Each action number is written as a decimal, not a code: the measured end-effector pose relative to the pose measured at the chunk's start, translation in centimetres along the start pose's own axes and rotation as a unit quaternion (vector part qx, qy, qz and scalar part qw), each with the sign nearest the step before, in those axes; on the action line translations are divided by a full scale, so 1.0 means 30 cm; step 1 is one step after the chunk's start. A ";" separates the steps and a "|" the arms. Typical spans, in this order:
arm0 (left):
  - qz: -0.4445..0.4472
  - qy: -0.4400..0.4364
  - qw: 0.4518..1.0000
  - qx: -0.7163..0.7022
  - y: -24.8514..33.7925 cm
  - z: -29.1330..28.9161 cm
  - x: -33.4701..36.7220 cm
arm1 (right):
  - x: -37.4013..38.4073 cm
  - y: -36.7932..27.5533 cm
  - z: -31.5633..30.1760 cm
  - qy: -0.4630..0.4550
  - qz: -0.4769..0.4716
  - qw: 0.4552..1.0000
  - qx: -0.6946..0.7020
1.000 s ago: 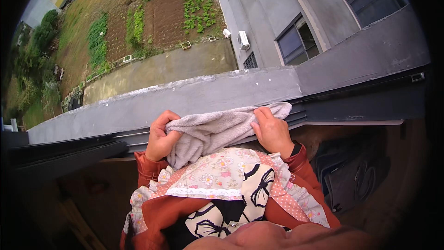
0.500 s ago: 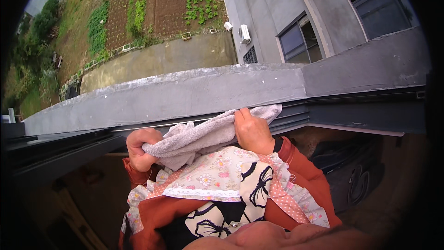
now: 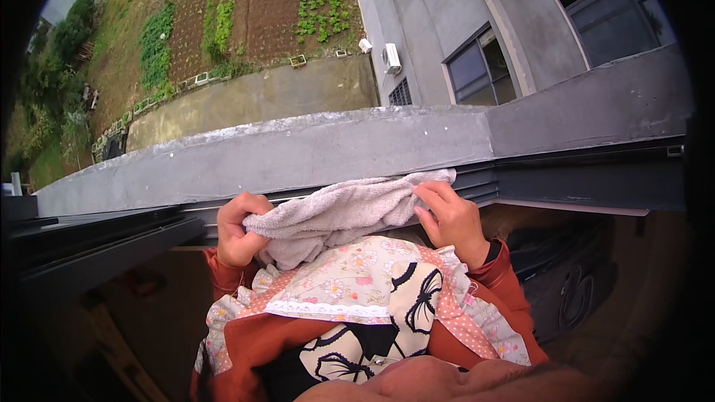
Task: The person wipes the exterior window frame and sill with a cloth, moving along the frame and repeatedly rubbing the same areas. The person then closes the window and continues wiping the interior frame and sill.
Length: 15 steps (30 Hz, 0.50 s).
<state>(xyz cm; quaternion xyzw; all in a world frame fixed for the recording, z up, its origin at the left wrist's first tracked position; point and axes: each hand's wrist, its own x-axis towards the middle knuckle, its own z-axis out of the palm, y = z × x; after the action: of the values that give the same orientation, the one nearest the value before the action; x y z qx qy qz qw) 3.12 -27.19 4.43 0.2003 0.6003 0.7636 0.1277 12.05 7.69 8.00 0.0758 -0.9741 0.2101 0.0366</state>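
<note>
A pale, greyish-pink terry towel (image 3: 335, 212) lies bunched along the dark window track, its far right corner resting on the frame's ribbed slats. At the towel's left end, my left hand (image 3: 240, 232) is closed, with thumb and fingers pinching the cloth. My right hand (image 3: 456, 225) is by the towel's right part, thumb and index finger apart and fingertips at the edge of a fold. Whether those fingertips press on the cloth is hard to see. The towel's lower side hangs against my flowered apron (image 3: 335, 279).
Beyond the dark window track (image 3: 216, 208) runs a grey concrete ledge (image 3: 328, 145). Past it, far below, are garden plots (image 3: 268, 15) and a paved strip. A grey building wall (image 3: 424, 22) with windows rises at the right. Dark items lie indoors at lower right.
My right hand has loosened from the towel and shifted right and slightly down, its fingers now apart. My left hand, still gripping, moved a little right and up, and the towel bunched more.
</note>
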 end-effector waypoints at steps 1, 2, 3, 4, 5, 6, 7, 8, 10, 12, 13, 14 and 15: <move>-0.002 0.004 1.000 -0.001 0.001 0.002 0.004 | -0.006 0.001 0.004 -0.016 -0.002 1.000 -0.007; -0.004 0.008 1.000 0.000 0.001 0.002 0.005 | -0.010 0.003 0.015 -0.033 -0.004 0.999 -0.013; -0.006 0.013 1.000 0.001 0.001 0.003 0.005 | -0.011 0.006 0.032 -0.056 0.008 0.998 -0.017; -0.011 0.044 0.999 -0.008 -0.004 0.008 0.003 | -0.009 0.009 0.050 -0.074 0.020 0.997 -0.023; -0.015 0.077 0.997 -0.014 -0.008 0.012 0.001 | 0.001 0.011 0.068 -0.092 0.030 0.995 -0.027; -0.020 0.111 0.993 -0.020 -0.014 0.016 -0.002 | 0.010 0.012 0.077 -0.110 0.039 0.993 -0.032; -0.035 0.165 0.986 -0.009 -0.018 0.019 -0.007 | 0.018 0.014 0.078 -0.108 0.030 0.993 -0.023; -0.036 0.202 0.979 0.015 -0.016 0.017 -0.005 | 0.036 0.011 0.081 -0.104 0.019 0.994 -0.012; -0.037 0.277 0.958 0.062 -0.016 0.030 0.004 | 0.054 0.008 0.080 -0.116 0.015 0.993 -0.011; -0.033 0.293 0.954 0.057 -0.022 0.022 0.002 | 0.077 -0.002 0.103 -0.135 0.013 0.991 -0.020; -0.029 0.298 0.951 0.072 -0.032 0.017 0.001 | 0.085 -0.018 0.111 -0.134 0.014 0.990 -0.033; -0.027 0.303 0.949 0.088 -0.039 0.010 0.001 | 0.088 -0.024 0.125 -0.122 0.010 0.992 -0.044; -0.024 0.315 0.944 0.093 -0.043 0.015 0.000 | 0.084 -0.020 0.141 -0.123 0.007 0.991 -0.054</move>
<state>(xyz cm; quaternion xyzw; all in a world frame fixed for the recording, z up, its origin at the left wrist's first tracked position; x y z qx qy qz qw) 3.27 -26.49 3.28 -0.0536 0.6828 0.7254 -0.0685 9.51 5.06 4.67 0.0921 -0.9817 0.1460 -0.0806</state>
